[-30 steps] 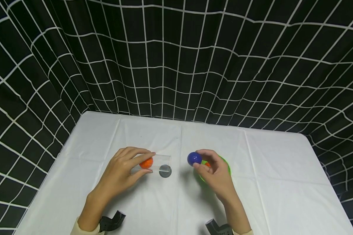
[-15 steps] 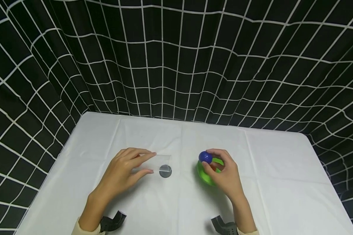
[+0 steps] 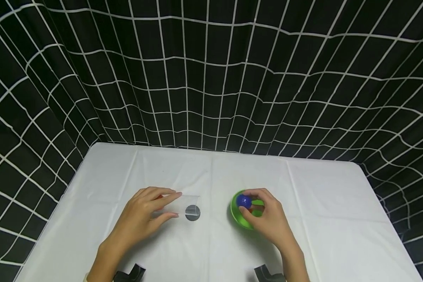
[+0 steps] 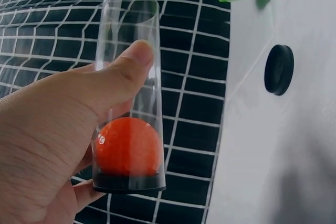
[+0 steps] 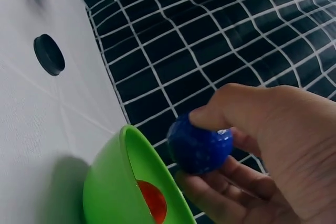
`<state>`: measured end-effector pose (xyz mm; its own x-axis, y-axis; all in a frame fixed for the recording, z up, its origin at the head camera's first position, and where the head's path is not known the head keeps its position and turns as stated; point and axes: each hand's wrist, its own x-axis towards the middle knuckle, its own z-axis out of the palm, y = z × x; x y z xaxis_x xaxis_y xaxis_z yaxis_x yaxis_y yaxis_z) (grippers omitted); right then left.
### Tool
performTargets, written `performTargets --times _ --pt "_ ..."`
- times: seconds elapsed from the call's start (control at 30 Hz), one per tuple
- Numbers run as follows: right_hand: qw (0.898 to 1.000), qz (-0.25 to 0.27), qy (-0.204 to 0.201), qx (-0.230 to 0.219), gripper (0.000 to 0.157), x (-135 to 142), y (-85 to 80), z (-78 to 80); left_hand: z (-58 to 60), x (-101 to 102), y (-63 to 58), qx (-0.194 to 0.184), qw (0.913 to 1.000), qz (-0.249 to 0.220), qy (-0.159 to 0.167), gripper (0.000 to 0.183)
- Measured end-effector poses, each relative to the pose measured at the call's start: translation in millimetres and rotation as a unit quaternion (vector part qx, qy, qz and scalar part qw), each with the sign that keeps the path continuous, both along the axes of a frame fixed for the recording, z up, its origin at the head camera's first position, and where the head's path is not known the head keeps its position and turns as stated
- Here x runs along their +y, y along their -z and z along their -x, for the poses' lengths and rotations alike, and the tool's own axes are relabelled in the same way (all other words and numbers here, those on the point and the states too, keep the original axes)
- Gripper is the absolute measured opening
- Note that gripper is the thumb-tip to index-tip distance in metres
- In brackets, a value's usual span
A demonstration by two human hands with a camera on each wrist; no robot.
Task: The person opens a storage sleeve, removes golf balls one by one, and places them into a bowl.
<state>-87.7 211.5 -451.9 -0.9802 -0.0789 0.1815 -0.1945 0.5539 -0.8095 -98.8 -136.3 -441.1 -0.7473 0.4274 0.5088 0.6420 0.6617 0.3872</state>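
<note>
My left hand [image 3: 141, 211] grips a clear tube [image 4: 128, 35] whose open end points right in the head view. An orange ball [image 4: 128, 146] sits inside against the tube's black end cap [image 4: 128, 183]; in the head view fingers mostly hide it. Between thumb and fingers, my right hand [image 3: 268, 211] pinches a blue ball [image 5: 199, 142], which overlaps the green bowl [image 3: 237, 219] in the head view. Inside that bowl lies a red-orange ball [image 5: 152, 201], partly hidden by the bowl's wall.
A loose black cap [image 3: 192, 212] lies on the white-covered table [image 3: 183, 164], just below the tube's open end in the head view. Black netting-patterned curtain [image 3: 204, 78] with white lines closes off the back and both sides.
The orange ball has slid left down the tube to its capped end. My right hand has carried the blue ball rightward to the bowl. The left hand keeps its grip.
</note>
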Motion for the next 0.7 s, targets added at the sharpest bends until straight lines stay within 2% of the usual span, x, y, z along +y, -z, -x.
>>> performTargets --times 0.13,0.27,0.5,0.7 --pt "0.999 -0.036 0.005 0.002 0.038 7.5 -1.0 -4.2 0.3 6.4 1.3 -0.01 0.9999 -0.006 0.012 0.052" --pt "0.999 -0.038 0.008 0.001 0.038 13.4 -2.1 -4.2 2.5 9.6 -2.6 -0.015 0.9998 -0.011 0.01 0.053" --pt "0.998 -0.055 -0.001 0.009 0.039 10.8 -3.2 -0.4 7.8 4.7 -9.4 -0.023 0.9997 0.005 0.01 0.053" --pt "0.995 -0.097 -0.024 0.012 0.041 6.3 -4.0 -2.6 1.7 -7.1 -6.3 -0.036 0.9993 0.002 -0.011 0.053"
